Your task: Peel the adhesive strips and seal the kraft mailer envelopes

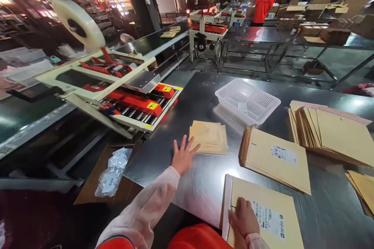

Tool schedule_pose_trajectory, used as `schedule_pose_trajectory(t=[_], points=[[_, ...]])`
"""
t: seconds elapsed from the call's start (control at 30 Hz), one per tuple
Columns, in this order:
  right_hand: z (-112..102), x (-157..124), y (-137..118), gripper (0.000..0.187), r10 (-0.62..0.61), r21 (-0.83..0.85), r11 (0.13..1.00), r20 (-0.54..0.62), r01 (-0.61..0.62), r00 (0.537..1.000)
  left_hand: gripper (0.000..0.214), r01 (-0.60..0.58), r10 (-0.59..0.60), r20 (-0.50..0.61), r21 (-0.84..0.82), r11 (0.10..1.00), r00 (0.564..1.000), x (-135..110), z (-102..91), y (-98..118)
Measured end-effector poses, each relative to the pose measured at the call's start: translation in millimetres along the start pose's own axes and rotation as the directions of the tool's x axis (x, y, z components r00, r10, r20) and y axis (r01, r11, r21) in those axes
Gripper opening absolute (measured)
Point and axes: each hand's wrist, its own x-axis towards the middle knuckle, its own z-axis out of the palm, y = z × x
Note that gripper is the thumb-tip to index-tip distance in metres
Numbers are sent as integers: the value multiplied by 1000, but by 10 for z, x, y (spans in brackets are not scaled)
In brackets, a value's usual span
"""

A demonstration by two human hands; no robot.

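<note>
My left hand is spread, its fingertips at the left edge of a small stack of plain kraft envelopes on the metal table. Close to my body, my right hand rests with curled fingers on a large kraft mailer that carries a white printed label. Whether those fingers pinch its flap edge is hard to make out. Just beyond lies a pile of labelled kraft mailers. A white perforated plastic basket sits farther back, with a small pale slip inside.
More kraft mailers are piled at the right. Left of the metal table stands a red and cream carton-taping machine with a big tape roll. Below it, an open carton holds clear plastic bags. A person in red stands far back.
</note>
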Motion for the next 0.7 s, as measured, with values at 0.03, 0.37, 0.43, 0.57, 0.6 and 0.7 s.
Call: schedule_pose_trajectory(t=[0.03,0.37,0.43,0.57,0.6,0.7], points=[[-55,7,-38,46,-18,33,999,-25,19,1000,75,-30,30,5,9,1000,1000,-30,-4,43],[-1102,218,-982,45,-450,144,787,-531,600,718,69,-400,401,-3,49,915,916,-175,-44,845],[-1186,240,-1065,45,-444,116,829,-458,547,770,64,-453,453,18,67,889,891,-187,-82,953],[-1264,229,-1148,25,-372,206,888,-206,411,905,54,-514,509,78,123,849,857,-203,-140,1064],[-1269,221,-1161,18,-360,246,887,-158,390,919,51,-526,517,97,132,840,851,-210,-146,1073],[-1251,192,-1186,8,-349,338,870,-92,359,933,47,-551,540,109,138,823,835,-253,-144,1064]])
